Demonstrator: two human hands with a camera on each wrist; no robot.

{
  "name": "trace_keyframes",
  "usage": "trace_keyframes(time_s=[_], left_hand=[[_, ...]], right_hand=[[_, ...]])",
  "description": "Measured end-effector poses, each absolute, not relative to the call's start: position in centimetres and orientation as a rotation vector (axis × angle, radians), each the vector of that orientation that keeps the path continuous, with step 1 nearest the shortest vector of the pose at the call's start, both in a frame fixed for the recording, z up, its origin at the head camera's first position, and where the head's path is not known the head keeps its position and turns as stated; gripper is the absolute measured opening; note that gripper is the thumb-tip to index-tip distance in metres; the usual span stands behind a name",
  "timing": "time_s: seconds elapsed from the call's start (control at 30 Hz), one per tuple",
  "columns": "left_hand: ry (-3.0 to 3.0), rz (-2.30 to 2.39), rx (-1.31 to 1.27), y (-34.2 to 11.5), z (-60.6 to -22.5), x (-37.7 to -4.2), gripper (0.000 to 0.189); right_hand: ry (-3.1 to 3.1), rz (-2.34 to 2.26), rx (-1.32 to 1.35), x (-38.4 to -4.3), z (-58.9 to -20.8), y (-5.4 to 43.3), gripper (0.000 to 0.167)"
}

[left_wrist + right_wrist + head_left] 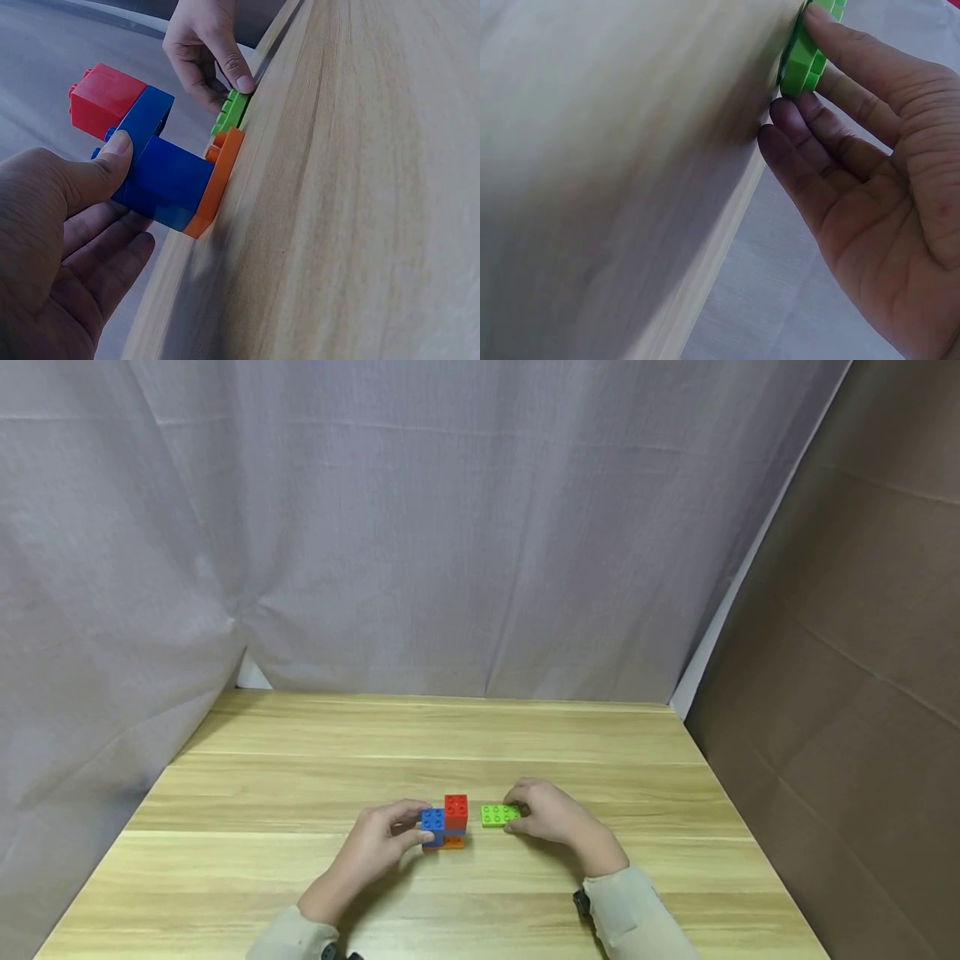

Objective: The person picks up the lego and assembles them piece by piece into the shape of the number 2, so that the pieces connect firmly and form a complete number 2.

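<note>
On the table stands a small stack of toy building bricks. Its base is a thin orange brick [217, 184] with a few bare studs at one end. Above that come a blue block [166, 180] and a flat blue piece, and a red block [456, 812] tops the right end. My left hand [381, 839] holds the stack from the left, its thumb pressed on the blue part. To the right lies a flat green brick [498, 815], a short gap from the stack. My right hand [553, 814] pinches its right end between thumb and fingers.
Both hands work over a wooden table [330, 752]. A grey curtain [390, 543] hangs behind it, and a brown cloth [847, 677] hangs along the right side. Dark wrist devices [581, 902] sit at the sleeve cuffs.
</note>
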State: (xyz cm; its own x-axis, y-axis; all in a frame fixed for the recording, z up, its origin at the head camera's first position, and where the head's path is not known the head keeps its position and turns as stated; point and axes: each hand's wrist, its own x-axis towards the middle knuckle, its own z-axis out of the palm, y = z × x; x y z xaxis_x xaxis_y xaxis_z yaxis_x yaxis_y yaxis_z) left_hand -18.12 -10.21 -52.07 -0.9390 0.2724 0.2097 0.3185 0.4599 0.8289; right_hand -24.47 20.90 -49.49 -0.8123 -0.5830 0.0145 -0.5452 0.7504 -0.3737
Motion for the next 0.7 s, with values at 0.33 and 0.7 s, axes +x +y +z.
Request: trace_keyframes(time_s=[0.33, 0.7], left_hand=[[-2.65, -1.519, -0.53, -10.2, -51.9, -18.1, 0.038], [-2.651, -1.528, -0.518, -10.1, -51.7, -18.0, 0.038]], right_hand=[[2.855, -0.618, -0.942, -24.3, -48.7, 20.7, 0.03], [2.837, -0.679, -0.924, -24.2, -48.3, 20.7, 0.03]])
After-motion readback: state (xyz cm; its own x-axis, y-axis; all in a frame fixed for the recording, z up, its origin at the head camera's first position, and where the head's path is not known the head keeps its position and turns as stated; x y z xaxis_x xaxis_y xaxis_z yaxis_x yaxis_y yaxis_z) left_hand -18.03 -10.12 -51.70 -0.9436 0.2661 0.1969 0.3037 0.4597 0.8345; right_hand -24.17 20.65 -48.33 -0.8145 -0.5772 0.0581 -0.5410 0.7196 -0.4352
